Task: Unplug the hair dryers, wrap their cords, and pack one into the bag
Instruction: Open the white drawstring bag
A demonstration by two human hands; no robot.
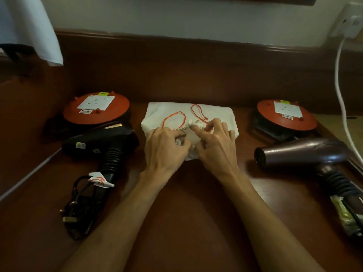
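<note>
A white cloth drawstring bag [172, 111] with orange cord loops lies flat in the middle of the wooden table. My left hand [164, 149] and my right hand [217, 146] both pinch the gathered mouth of the bag at its near edge. A black hair dryer [102, 142] lies to the left, its black cord [84, 209] bundled beside its handle with the plug near the front. A dark brown hair dryer [302, 153] lies to the right, nozzle pointing left, its handle running toward the frame's right edge.
Two red extension cord reels with white sockets sit behind the dryers, one at the left [96, 108] and one at the right [285, 115]. A white cable [339, 91] hangs from a wall socket [349, 22] at the top right. A lamp shade [29, 28] is at the top left.
</note>
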